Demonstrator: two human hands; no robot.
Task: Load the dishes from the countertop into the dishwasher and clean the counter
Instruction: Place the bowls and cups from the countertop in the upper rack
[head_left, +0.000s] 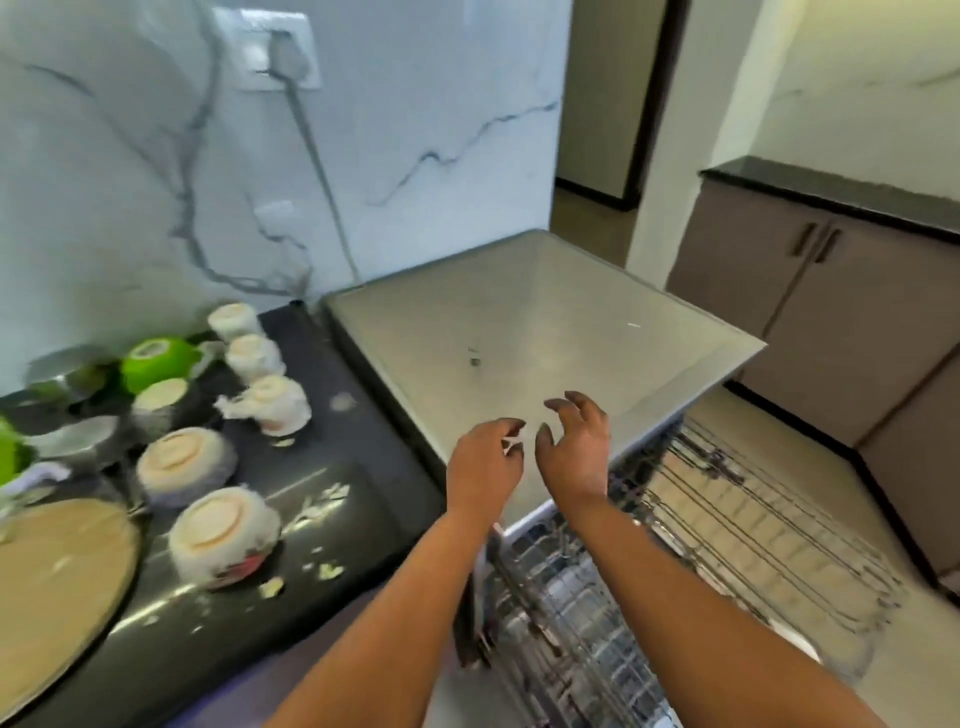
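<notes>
Dishwasher rack (727, 519) pulled out, contents blurred; bowls (223, 535) upturned on countertop (363, 457).

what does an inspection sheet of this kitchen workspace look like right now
surface: black countertop littered with pale scraps
job's things: overturned bowls and cups, green bowl, all on the counter; dishwasher open, racks pulled out
clutter: round tan board at left edge
grippers: left hand pinches a small white scrap; right hand curled loosely, holds nothing
cables: grey cord hangs from wall socket
surroundings: marble wall, brown cabinets
</notes>
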